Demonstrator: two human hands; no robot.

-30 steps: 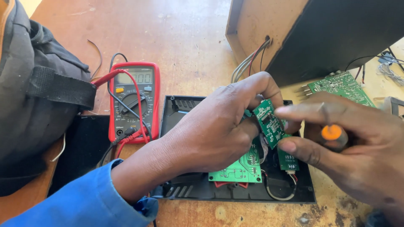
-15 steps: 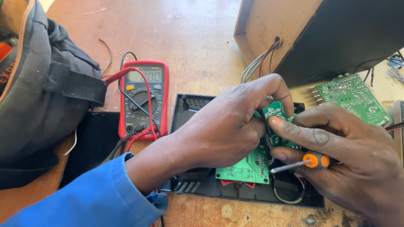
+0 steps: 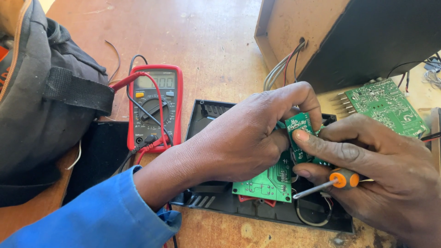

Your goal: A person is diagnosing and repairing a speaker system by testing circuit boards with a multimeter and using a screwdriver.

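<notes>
Left hand (image 3: 243, 138) comes in from the near left in a blue sleeve (image 3: 92, 216), fingers curled closed around a small green circuit board (image 3: 299, 131), index finger hooked over its far edge. Right hand (image 3: 381, 174) enters from the right, thumb tip pressed on the face of the same small board, other fingers wrapped around a screwdriver with an orange handle (image 3: 343, 179); its metal shaft points left and slightly near, tip just above a larger green board (image 3: 268, 181). Small board held tilted up between both hands, center right of the scene, above an open black plastic case (image 3: 216, 115) lying flat on the wooden table (image 3: 202, 41). Larger green board sits inside that case, near side, with red parts showing under its near edge. Black wire loop in the case's near right corner. Red multimeter (image 3: 154, 108) lies left of the case, red and black leads draped across it. Dark grey bag (image 3: 41, 105) at far left on the table. Wooden box with a black side (image 3: 349, 36) at far right, grey and red wires coming out of a hole in it. Another green circuit board (image 3: 386, 105) lies right of it, solder side up, near the right hand but not touching.
</notes>
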